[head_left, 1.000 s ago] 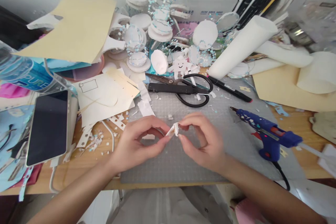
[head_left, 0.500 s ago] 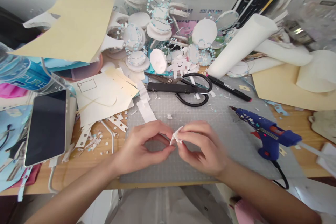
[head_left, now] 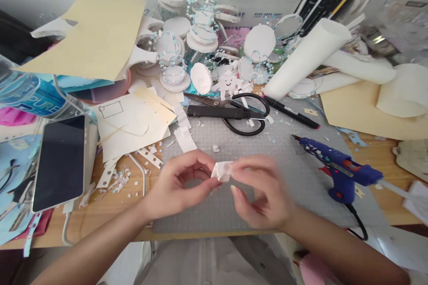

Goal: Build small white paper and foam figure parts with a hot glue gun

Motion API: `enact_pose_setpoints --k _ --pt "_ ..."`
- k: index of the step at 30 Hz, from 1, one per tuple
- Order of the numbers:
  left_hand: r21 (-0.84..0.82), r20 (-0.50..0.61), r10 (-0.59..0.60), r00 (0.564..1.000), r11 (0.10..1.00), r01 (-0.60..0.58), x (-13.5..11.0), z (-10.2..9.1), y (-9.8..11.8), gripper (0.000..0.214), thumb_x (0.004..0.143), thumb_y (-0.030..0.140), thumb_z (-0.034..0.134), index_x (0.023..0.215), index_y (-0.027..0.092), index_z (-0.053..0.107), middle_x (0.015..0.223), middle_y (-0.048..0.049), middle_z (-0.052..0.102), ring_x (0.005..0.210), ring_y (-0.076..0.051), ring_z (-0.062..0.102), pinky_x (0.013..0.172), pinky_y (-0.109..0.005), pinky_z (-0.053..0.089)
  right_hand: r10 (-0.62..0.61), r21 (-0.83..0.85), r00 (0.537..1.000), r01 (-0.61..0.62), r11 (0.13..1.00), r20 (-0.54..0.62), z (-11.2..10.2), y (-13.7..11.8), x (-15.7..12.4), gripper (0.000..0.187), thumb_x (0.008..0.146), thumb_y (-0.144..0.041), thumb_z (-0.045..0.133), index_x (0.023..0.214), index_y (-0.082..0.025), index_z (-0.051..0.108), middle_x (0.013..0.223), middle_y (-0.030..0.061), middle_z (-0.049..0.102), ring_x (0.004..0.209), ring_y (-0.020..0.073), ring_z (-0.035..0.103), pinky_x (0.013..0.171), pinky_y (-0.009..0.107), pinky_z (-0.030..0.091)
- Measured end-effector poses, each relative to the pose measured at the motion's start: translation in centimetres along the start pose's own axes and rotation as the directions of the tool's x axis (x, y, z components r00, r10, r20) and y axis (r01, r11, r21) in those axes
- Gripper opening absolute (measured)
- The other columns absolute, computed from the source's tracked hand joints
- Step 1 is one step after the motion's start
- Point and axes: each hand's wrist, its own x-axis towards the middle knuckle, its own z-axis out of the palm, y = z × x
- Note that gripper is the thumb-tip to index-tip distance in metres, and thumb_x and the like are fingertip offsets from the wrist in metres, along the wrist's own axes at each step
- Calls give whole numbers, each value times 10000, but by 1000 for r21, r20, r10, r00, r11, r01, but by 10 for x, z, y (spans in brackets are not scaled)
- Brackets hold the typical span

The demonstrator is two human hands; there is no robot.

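Observation:
A small creased piece of white paper is pinched between the thumb and fingers of my left hand, above the grey cutting mat. My right hand is at the paper's right side, thumb and fingers apart, its fingertips touching or very close to the edge; the fingers are slightly blurred. Beyond my hands lie black-handled scissors and a black marker. A white paper strip rests on the mat's left part. Behind the scissors stands a white paper figure with a smiling face.
To the right lies a blue glue gun with its cord. On the left are a phone, a water bottle and paper scraps. White foam discs and white rolls crowd the back.
The thumb of my right hand has come away from the white paper and its fingers have spread. The paper has turned and shows a wider face, still held by my left hand.

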Motion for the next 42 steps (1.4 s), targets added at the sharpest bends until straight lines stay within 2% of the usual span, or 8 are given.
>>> enact_pose_setpoints --k 2,4,8,11,22,30,38,42 --pt "-47 -4 -42 999 998 42 0 0 3 94 858 96 641 933 152 635 819 -15 649 709 -88 648 657 -172 561 126 118 989 -116 986 -83 1 1 -3 444 755 -50 571 1171 -206 547 1032 81 576 886 183 575 712 336 541" --pt "-60 -6 -71 997 996 70 1 0 7 46 865 109 641 898 140 637 778 -9 642 655 -71 629 599 -144 535 279 285 959 -253 924 -53 2 3 -4 394 781 -73 566 1145 -221 547 958 56 562 837 173 557 702 333 523" --pt "-27 -6 -85 996 996 84 3 0 10 21 866 115 642 872 134 650 738 4 629 626 -56 594 577 -130 497 501 471 812 -583 662 301 0 4 1 108 870 -152 536 942 -231 556 781 -12 535 667 112 517 581 242 459" --pt "-1 -25 -73 997 997 73 3 0 8 26 857 117 652 864 140 663 742 11 627 639 -50 569 586 -123 477 486 458 750 -660 596 449 -1 3 4 115 872 -168 524 767 -215 514 675 -38 483 592 92 464 535 221 397" --pt "93 27 1 1000 996 -3 1 -1 5 157 813 146 697 957 187 649 826 6 648 726 -88 583 671 -173 494 481 335 718 -675 658 502 1 0 2 252 891 -201 518 650 -201 446 583 -50 437 544 83 405 507 224 317" --pt "305 7 51 999 951 -50 0 -3 3 42 818 150 693 842 172 666 755 4 618 679 -97 551 615 -200 449 381 280 795 -545 790 472 3 -3 1 249 866 -147 557 671 -200 411 594 -67 407 546 63 379 528 194 325" --pt "162 -47 -26 999 986 33 1 0 8 66 860 151 649 813 162 694 740 -7 645 650 -90 572 604 -190 473 398 302 805 -550 779 439 4 -3 1 192 852 -140 539 687 -203 466 602 -56 444 546 77 402 535 215 358" --pt "75 -111 -65 992 994 74 3 0 8 81 857 196 667 793 156 695 702 -15 650 623 -99 562 570 -195 468 480 328 778 -614 718 405 3 -2 1 184 887 -194 535 707 -208 501 619 -42 477 566 92 442 537 229 375"
